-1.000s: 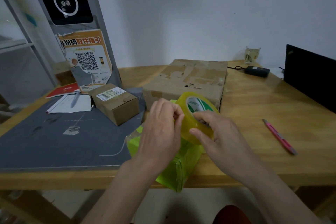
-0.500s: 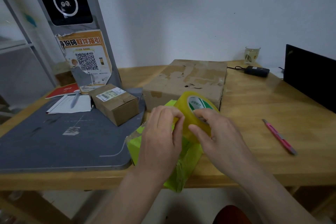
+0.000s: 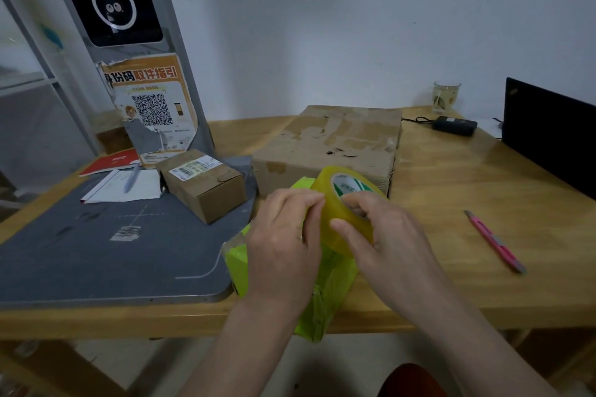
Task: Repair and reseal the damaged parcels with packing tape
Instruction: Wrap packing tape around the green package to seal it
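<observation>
A roll of yellowish packing tape (image 3: 335,203) with a green and white core stands on edge above a bright green plastic parcel (image 3: 322,296) at the table's front edge. My right hand (image 3: 383,242) grips the roll, fingers inside the core and thumb on the outer face. My left hand (image 3: 283,245) pinches at the roll's left rim with its fingertips; whether it holds a tape end is hidden. A large worn cardboard box (image 3: 332,145) lies behind the roll. A small brown box (image 3: 206,184) with a label sits to the left.
A pink utility knife (image 3: 493,240) lies on the wooden table (image 3: 451,203) to the right. A grey mat (image 3: 96,251) covers the left side, with a notebook and pen (image 3: 129,184). A glass (image 3: 446,97), a black adapter (image 3: 454,125) and a dark screen (image 3: 548,132) stand at the back right.
Both hands and the roll have sunk slightly toward the green parcel. My left fingertips have shifted along the roll's rim.
</observation>
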A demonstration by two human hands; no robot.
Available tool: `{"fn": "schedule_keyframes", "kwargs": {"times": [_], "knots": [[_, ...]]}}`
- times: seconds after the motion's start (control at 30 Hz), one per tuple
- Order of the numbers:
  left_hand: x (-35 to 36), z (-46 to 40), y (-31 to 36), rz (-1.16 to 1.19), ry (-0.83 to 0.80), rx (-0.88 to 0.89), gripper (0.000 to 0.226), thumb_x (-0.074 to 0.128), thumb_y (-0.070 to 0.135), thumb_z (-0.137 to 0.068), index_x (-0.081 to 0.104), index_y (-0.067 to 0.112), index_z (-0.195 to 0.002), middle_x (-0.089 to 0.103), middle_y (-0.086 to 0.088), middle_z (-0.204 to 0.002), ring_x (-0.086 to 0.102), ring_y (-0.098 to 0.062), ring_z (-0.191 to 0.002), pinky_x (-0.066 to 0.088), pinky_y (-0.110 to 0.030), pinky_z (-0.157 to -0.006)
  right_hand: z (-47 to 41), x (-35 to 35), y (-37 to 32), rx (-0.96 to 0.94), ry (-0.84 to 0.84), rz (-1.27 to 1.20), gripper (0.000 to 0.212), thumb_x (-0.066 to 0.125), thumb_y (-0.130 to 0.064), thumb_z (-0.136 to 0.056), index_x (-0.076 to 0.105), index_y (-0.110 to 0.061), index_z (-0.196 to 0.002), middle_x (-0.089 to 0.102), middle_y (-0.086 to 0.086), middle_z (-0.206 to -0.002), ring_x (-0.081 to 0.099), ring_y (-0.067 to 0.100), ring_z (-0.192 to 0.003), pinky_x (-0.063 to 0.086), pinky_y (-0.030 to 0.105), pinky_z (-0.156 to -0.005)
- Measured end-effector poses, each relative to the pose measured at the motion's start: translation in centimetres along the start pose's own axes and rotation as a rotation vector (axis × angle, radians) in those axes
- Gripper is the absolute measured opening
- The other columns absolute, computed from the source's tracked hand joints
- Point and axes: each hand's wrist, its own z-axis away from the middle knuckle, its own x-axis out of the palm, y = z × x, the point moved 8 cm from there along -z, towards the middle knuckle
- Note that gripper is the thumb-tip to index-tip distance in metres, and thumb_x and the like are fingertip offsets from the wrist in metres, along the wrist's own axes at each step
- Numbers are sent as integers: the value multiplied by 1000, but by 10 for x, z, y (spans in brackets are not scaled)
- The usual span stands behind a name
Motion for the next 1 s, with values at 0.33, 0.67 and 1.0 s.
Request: {"fn": "schedule_keyframes", "kwargs": {"times": [0.33, 0.67, 1.0], "knots": [[-14, -39, -24, 279, 40, -448, 23, 60, 10, -94, 60, 29, -82, 63, 14, -79, 59, 2, -74, 47, -13, -68, 12, -16, 5, -251, 201, -205, 68, 77, -48, -66, 50, -12, -117, 50, 0, -123, 44, 11, -120, 35, 20, -101], [2, -30, -11, 472, -46, -489, 27, 60, 9, -94, 62, 33, -81, 68, 4, -80, 66, -15, -80, 53, -27, -72, 3, -39, 47, 60, 364, -382, 60, 65, 17, -65, 42, -33, -87, 56, -15, -86, 54, -10, -75, 39, 6, -58], [13, -35, -18, 566, -209, -661, 16, 66, 19, -91, 59, 27, -78, 66, 2, -87, 68, -24, -86, 53, -34, -78, -3, -52, 62, 109, 360, -246, 48, 66, 11, -68, 44, -21, -96, 49, -8, -83, 50, 1, -72, 37, 10, -53]]}}
